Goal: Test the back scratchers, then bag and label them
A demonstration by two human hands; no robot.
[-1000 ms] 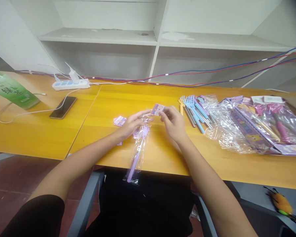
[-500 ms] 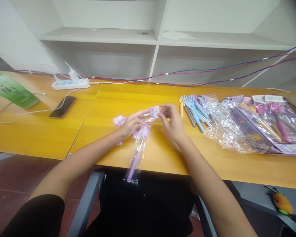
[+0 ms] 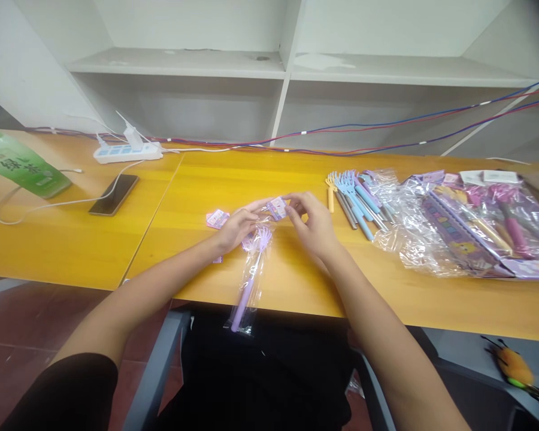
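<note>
A purple claw-headed stick (image 3: 243, 302) lies in a clear plastic sleeve (image 3: 257, 281), its lower end over the table's front edge. My left hand (image 3: 238, 229) is closed on the top of the sleeve. My right hand (image 3: 312, 221) pinches a small printed card (image 3: 277, 208) at the sleeve's opening, between both hands. More printed cards (image 3: 217, 219) lie beside and partly under my left hand. To the right of my right hand is a pile of claw-headed sticks (image 3: 357, 200) in blue, purple and yellow.
Crumpled plastic (image 3: 420, 233) and an open purple box (image 3: 467, 239) with wrapped sticks lie at the right. On the left are a phone (image 3: 114, 194), a power strip (image 3: 128, 152) and a green bottle (image 3: 24, 164). Cables run along the back.
The small card has tilted and shifted slightly left, with my right hand moving along with it. My left hand and the sleeved stick have stayed nearly in place.
</note>
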